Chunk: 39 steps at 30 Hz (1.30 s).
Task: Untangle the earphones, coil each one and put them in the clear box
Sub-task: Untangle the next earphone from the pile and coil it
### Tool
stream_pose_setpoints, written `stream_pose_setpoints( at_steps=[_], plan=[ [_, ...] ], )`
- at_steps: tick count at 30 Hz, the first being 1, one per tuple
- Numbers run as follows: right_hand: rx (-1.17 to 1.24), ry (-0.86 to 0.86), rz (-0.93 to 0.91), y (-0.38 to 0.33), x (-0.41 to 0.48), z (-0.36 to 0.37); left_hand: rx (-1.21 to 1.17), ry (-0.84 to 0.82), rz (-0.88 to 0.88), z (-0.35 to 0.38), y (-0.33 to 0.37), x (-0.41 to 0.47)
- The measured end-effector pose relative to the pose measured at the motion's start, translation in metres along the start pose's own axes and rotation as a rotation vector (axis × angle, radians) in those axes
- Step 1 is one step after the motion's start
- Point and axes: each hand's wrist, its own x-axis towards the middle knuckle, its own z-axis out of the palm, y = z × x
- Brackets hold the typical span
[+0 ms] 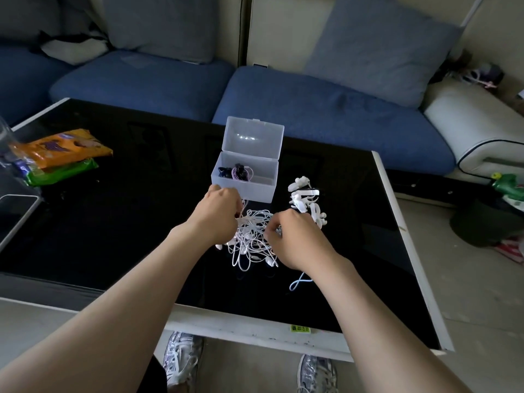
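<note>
A tangle of white earphones (252, 242) lies on the black glass table (127, 222) in front of the clear box (246, 182). The box stands with its lid up and holds a dark coiled earphone and a purple one (241, 172). My left hand (219, 215) grips cords at the tangle's left upper edge. My right hand (295, 239) pinches cords on its right side. One white loop (299, 282) trails out below my right wrist.
A pile of white clips or ties (306, 199) lies right of the box. Orange and green snack packets (62, 157) and a phone (14, 217) sit at the table's left. A blue sofa (312, 109) runs behind the table.
</note>
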Motion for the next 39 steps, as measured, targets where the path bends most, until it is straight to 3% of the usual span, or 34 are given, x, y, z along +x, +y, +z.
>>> stream_pose_setpoints(
  at_steps=[5,8,11,17,22,26,30,33,36,39],
  plan=[
    [-0.005,-0.017,0.001,-0.005,0.006,0.002,0.032,-0.061,-0.050,0.004,-0.007,0.009],
    [-0.166,0.035,-0.034,-0.008,0.012,0.003,0.062,-0.090,-0.062,0.009,-0.013,0.018],
    [-0.212,0.117,-0.052,-0.011,0.017,0.002,0.043,-0.085,-0.070,0.009,-0.016,0.024],
    [-0.265,0.105,-0.148,-0.017,0.016,0.002,-0.031,-0.180,-0.085,0.006,-0.012,0.021],
    [-0.017,-0.142,-0.160,-0.020,0.006,-0.005,-0.085,-0.258,-0.113,0.006,-0.008,0.020],
    [0.029,-0.310,-0.077,-0.016,0.007,-0.003,-0.157,-0.258,-0.162,0.005,-0.004,0.021],
    [0.085,-0.364,0.011,-0.002,0.011,-0.001,-0.203,-0.334,-0.207,-0.002,-0.002,0.015],
    [0.264,-0.382,0.104,0.006,0.012,-0.003,-0.253,-0.394,-0.280,-0.006,0.000,0.011],
    [0.347,-0.356,0.149,0.009,0.015,-0.003,-0.109,-0.510,-0.320,-0.009,0.005,0.012],
    [0.398,-0.345,0.164,0.008,0.017,-0.002,-0.057,-0.461,-0.271,-0.012,0.011,0.010]
  ],
)
